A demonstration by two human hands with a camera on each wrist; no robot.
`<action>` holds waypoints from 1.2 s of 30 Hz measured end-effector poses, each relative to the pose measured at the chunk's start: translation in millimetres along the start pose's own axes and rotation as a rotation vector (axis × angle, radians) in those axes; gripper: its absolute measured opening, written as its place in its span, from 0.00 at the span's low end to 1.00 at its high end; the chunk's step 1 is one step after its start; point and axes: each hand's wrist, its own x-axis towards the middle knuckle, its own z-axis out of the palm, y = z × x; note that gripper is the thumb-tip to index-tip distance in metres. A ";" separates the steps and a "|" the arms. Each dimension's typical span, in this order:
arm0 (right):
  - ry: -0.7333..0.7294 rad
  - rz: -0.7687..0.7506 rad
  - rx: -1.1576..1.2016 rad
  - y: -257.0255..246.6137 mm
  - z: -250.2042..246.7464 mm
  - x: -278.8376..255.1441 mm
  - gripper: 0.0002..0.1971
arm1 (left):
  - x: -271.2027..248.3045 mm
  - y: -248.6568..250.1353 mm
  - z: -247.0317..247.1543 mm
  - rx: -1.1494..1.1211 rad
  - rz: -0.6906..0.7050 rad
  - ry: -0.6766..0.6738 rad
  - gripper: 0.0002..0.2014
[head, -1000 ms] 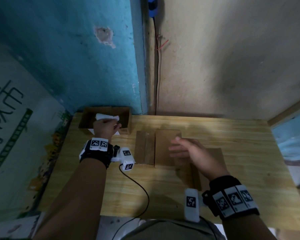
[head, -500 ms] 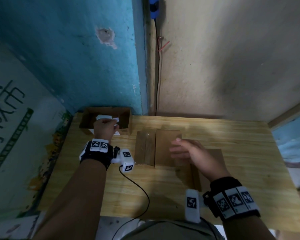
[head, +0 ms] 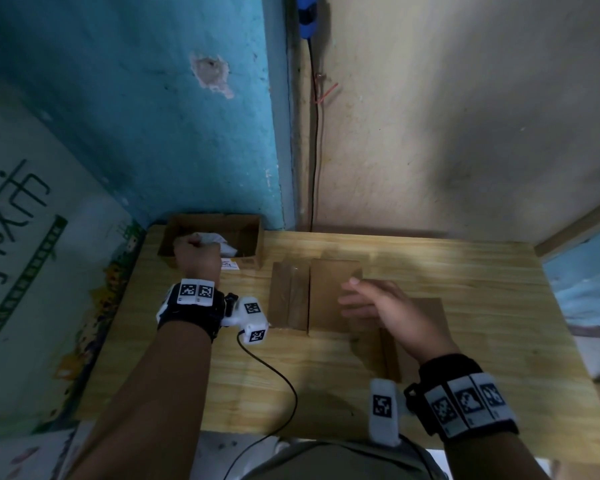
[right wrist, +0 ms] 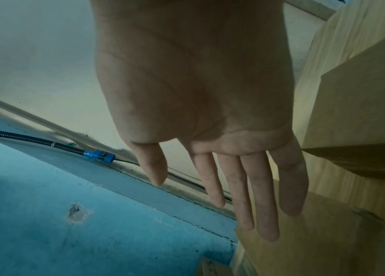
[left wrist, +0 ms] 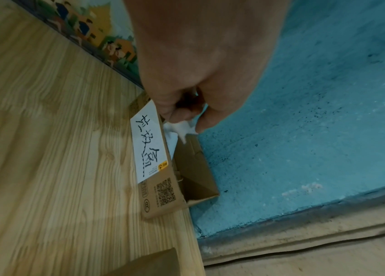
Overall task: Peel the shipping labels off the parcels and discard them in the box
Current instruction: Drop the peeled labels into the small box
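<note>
An open brown cardboard box sits at the table's back left corner. My left hand is over its front left part and pinches a crumpled white label in curled fingers. In the left wrist view the left hand holds the label just above the box. Three flat brown parcels lie mid-table. My right hand hovers over them with its fingers straight and holds nothing.
A white handwritten note is stuck on the box's front wall. A black cable runs from my left wrist across the table's near edge. Blue and beige walls close off the back. A parcel edge shows beside my right hand.
My left hand has shifted slightly left over the box, still pinching the label. My right hand has stayed almost still above the parcels.
</note>
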 end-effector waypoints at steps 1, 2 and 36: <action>-0.003 -0.001 -0.003 -0.1 -0.1 0.3 0.20 | 0.2 -0.7 0.1 0.023 0.009 0.003 0.18; -0.005 -0.001 -0.005 -0.2 -0.2 0.3 0.20 | 0.2 -1.3 -0.3 0.059 0.015 0.005 0.17; -0.029 -0.028 -0.032 -2.3 -0.9 -11.3 0.21 | 27.4 -38.8 -0.8 -0.069 -0.030 -0.508 0.12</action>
